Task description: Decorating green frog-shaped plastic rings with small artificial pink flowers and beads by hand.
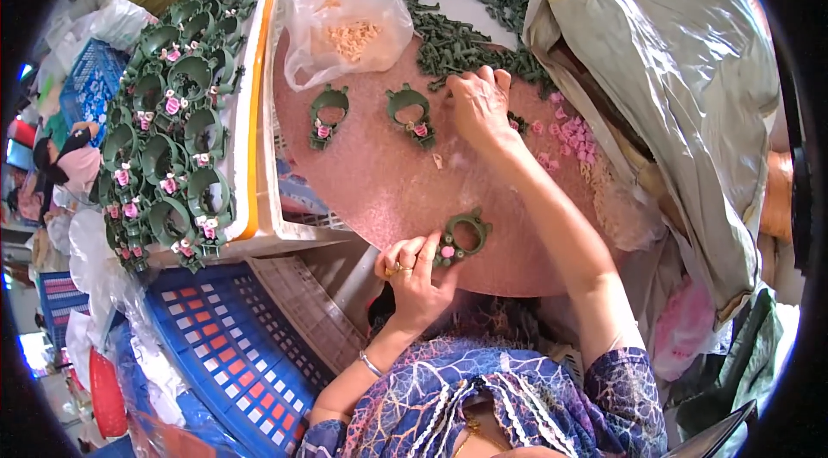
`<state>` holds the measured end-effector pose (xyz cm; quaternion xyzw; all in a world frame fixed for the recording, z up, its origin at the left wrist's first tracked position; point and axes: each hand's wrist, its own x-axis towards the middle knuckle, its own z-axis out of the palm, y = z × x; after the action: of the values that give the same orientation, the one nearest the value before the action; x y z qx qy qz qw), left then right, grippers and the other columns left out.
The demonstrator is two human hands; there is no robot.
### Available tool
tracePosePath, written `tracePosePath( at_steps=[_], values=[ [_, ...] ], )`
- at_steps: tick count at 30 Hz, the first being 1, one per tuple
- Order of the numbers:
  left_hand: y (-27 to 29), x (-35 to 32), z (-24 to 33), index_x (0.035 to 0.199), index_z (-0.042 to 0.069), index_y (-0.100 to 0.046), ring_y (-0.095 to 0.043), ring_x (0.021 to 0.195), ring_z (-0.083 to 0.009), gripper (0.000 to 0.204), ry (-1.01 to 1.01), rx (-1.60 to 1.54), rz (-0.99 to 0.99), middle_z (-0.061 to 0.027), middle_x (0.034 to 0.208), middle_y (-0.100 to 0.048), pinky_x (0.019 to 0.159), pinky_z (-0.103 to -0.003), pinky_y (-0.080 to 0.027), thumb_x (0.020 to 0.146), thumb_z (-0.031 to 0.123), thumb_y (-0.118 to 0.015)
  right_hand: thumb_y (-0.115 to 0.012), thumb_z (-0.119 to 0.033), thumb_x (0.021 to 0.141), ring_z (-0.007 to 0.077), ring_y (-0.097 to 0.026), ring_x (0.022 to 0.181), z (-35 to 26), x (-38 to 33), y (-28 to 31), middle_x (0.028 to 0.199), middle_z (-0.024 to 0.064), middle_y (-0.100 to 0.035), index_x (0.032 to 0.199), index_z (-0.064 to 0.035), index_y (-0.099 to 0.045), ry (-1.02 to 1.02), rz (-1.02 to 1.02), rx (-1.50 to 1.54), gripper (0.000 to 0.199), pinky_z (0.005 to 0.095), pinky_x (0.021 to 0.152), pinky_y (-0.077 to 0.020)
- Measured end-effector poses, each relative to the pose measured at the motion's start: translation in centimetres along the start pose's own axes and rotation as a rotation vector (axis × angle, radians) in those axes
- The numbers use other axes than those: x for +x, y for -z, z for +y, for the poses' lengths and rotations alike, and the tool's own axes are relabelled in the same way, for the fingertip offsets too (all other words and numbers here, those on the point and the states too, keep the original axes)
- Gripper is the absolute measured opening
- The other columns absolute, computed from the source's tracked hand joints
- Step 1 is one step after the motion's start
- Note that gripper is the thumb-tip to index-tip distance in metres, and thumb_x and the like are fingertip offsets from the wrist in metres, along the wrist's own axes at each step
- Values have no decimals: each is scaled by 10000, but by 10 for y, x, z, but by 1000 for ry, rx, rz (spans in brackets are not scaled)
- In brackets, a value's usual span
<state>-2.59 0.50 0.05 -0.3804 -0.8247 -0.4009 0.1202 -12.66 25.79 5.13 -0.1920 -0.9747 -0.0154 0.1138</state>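
Left hand (418, 272) is pinching a green ring (484, 238) by the pink table's (371, 191) near edge; right hand (485, 104) is bunching its fingers at the green bits (453, 40), can't tell if gripping any. Ring's showing one pink flower, probably partway. Two decorated rings (423, 113) are lying beyond, loads more (172, 106) are crowding left.

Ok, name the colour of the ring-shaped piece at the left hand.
The ring-shaped piece is mostly green; best view: head.

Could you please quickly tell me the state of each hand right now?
Left hand: closed, holding a green ring with a pink flower.
Right hand: curled beside dark green pieces; whether it holds one cannot be told.
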Motion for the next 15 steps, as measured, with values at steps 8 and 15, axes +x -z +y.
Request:
tracePosePath(
  at_steps=[8, 15],
  values=[
    [-2, -1, -1, 1215, 88, -628, -500, 1005, -235, 563, 10, -20, -15, -30, 1047, -609, 906, -416, -276, 724, 300, -804, -636, -80, 884, 172, -593, 968, 9, -79, 43, 1068, 21, -673, 976, -91, -632, 55, 250, 721, 93, 308, 836, -461],
    [-7, -4, -8, 1228, 103, -625, -513, 984, -211, 531, -22, -59, -4, -4, 1019, -616, 939, -410, -267, 759, 294, -785, -477, -221, 1041, 151, -689, 803, 11, -151, 55, 1017, 92, -674, 1121, -72, -542, -535, -338, 2121, 181, 246, 623, -545]
  ],
)
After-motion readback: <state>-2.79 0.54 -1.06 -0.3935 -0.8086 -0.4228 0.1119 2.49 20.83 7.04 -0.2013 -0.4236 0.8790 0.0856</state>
